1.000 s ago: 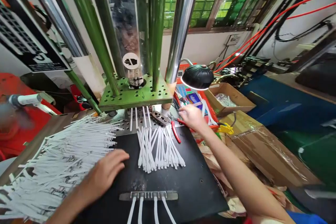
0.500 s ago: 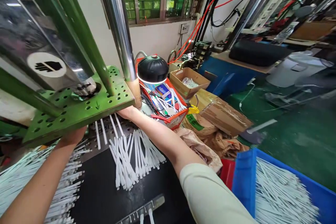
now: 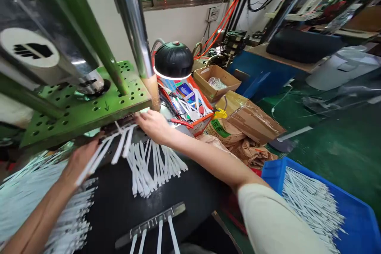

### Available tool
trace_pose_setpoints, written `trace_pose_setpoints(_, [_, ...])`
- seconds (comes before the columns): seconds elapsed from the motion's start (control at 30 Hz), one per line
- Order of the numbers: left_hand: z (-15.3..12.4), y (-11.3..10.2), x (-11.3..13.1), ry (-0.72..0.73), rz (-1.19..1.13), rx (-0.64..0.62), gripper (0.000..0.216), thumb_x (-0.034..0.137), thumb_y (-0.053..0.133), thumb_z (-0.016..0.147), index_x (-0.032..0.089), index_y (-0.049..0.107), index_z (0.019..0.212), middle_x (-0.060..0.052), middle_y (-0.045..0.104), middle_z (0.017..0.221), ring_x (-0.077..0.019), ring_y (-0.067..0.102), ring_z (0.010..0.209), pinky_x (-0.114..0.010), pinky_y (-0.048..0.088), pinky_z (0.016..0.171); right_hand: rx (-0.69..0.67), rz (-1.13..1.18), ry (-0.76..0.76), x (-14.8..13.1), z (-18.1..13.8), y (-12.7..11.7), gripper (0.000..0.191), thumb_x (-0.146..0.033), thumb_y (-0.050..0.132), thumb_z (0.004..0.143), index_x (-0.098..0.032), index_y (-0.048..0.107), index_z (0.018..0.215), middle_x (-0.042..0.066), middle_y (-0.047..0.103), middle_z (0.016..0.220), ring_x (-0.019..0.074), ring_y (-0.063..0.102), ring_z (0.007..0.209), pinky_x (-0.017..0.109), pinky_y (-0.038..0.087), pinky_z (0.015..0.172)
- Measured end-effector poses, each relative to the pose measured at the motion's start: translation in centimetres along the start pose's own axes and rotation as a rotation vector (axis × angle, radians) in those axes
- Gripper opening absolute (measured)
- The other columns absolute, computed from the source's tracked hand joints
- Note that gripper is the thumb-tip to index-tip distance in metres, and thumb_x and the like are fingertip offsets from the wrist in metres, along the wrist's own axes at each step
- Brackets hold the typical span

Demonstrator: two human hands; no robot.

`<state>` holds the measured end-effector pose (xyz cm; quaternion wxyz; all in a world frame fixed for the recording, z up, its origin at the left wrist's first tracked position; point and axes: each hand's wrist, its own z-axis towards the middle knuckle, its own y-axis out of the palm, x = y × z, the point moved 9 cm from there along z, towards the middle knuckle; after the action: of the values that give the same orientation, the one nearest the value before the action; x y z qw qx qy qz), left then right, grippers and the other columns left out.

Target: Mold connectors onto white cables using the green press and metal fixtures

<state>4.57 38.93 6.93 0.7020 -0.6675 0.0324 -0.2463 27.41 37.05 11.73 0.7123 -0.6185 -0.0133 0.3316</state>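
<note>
Under the green press plate (image 3: 89, 115), my left hand (image 3: 83, 158) and my right hand (image 3: 154, 125) grip the two ends of a dark metal mould bar (image 3: 122, 122). Several white strips (image 3: 122, 145) hang from the bar towards me. Part of the bar and some left fingertips are hidden by the plate's shadow and the strips. Nearer me on the black tabletop (image 3: 107, 206) lies a second slotted metal bar (image 3: 151, 222), with several white strips seated in it. A fanned pile of white strips (image 3: 145, 166) rests between the two bars.
A large heap of white strips (image 3: 32, 198) lies at left. Steel column (image 3: 131, 24), black lamp (image 3: 174, 59) and red tool box (image 3: 205, 121) stand behind my right hand. A blue crate (image 3: 357, 214) of strips and cardboard boxes (image 3: 253, 117) are at right.
My hands have come out from beneath the press plate towards me, bringing the bar and its strips into view. The camera view has shifted, showing more of the slotted bar in front.
</note>
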Motion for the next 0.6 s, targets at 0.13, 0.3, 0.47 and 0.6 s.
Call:
trace_pose_setpoints(0.13, [-9.1, 1.6, 5.9, 0.168, -0.06, -0.07, 0.034, 0.031, 0.039, 0.095, 0.019, 0.056, 0.121, -0.009, 0.069, 0.11, -0.0232, 0.069, 0.098, -0.03, 0.055, 0.083, -0.089, -0.047, -0.011, -1.6, -10.0, 0.3, 0.03, 0.005, 0.047, 0.079, -0.017, 0.059, 0.095, 0.006, 0.061, 0.088, 0.0196, 0.055, 0.081, 0.029, 0.042, 0.073])
trace_pose_setpoints(0.3, [-16.5, 3.1, 10.8, 0.254, -0.264, -0.087, 0.026, 0.026, 0.039, 0.097, 0.022, 0.063, 0.108, -0.006, 0.066, 0.101, -0.0156, 0.067, 0.091, -0.02, 0.053, 0.08, -0.137, 0.113, 0.126, -3.7, -18.9, 2.3, 0.025, -0.002, 0.053, 0.081, -0.023, 0.061, 0.092, 0.003, 0.058, 0.1, 0.0145, 0.056, 0.076, 0.025, 0.04, 0.066])
trace_pose_setpoints(0.47, [-17.5, 4.1, 10.2, 0.173, -0.375, -0.129, 0.022, 0.033, 0.046, 0.096, 0.026, 0.066, 0.104, -0.002, 0.065, 0.092, -0.0131, 0.067, 0.081, -0.016, 0.052, 0.073, -0.234, 0.198, 0.059, -3.2, -19.8, 3.5, 0.027, -0.007, 0.056, 0.085, -0.024, 0.065, 0.103, 0.002, 0.061, 0.097, 0.0142, 0.06, 0.08, 0.023, 0.045, 0.071])
trace_pose_setpoints(0.6, [-17.3, 4.5, 9.5, 0.14, -0.393, -0.12, 0.02, 0.036, 0.052, 0.093, 0.027, 0.069, 0.094, -0.001, 0.066, 0.086, -0.0129, 0.067, 0.072, -0.015, 0.053, 0.065, -0.027, -0.008, 0.168, 6.3, -15.0, -1.7, 0.035, -0.01, 0.046, 0.091, -0.025, 0.065, 0.116, 0.004, 0.065, 0.1, 0.0166, 0.06, 0.093, 0.029, 0.048, 0.085])
